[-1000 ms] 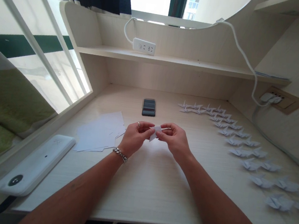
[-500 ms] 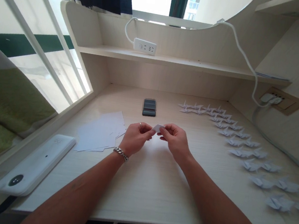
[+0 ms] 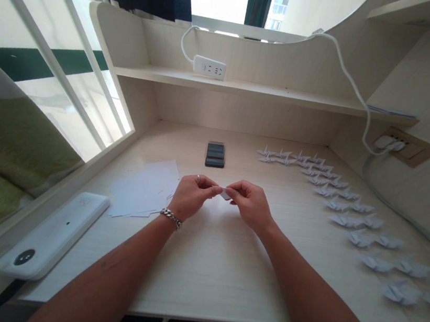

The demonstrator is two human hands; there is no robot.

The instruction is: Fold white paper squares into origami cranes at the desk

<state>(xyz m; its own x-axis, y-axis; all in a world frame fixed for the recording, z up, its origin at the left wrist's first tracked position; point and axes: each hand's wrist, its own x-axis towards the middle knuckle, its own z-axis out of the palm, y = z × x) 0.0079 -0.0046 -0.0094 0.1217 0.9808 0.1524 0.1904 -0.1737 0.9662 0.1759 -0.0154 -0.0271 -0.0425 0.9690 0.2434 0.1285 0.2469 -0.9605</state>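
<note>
The left hand (image 3: 193, 198) and right hand (image 3: 251, 206) pinch a small folded white paper piece (image 3: 226, 194) at opposite edges; light and soft, it creases easily, so edges suit holding.

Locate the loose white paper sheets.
In the head view, the loose white paper sheets lie on the desk, directly left of the left hand.
</note>
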